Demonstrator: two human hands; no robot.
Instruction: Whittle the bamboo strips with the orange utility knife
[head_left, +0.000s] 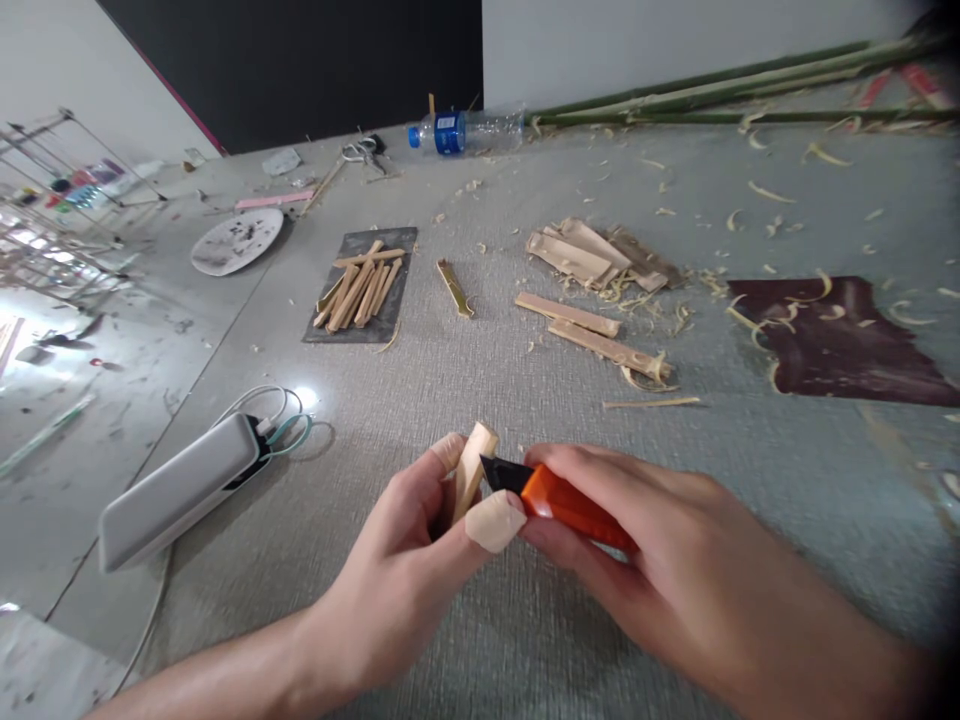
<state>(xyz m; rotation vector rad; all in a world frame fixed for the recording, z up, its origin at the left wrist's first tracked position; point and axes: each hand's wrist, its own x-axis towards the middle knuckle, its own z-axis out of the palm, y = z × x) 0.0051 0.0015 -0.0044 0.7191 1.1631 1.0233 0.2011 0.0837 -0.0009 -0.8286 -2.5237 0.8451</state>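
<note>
In my left hand a short pale strip of wood or bamboo is pinched, its upper end sticking out past the fingers. Tape or bandage covers the thumb and a fingertip of that hand. My right hand is closed around an orange utility knife. The knife's dark blade points left and meets the strip's right side near its upper end. Beyond both hands lie a single slim carved piece and two longer flat strips with curled shavings at one end.
Several carved sticks lie on a dark sheet. Flat wood pieces form a pile amid shavings. A grey power bank with cables is at left, sandpaper at right. Farther back are a plate, plastic bottle and green bamboo poles.
</note>
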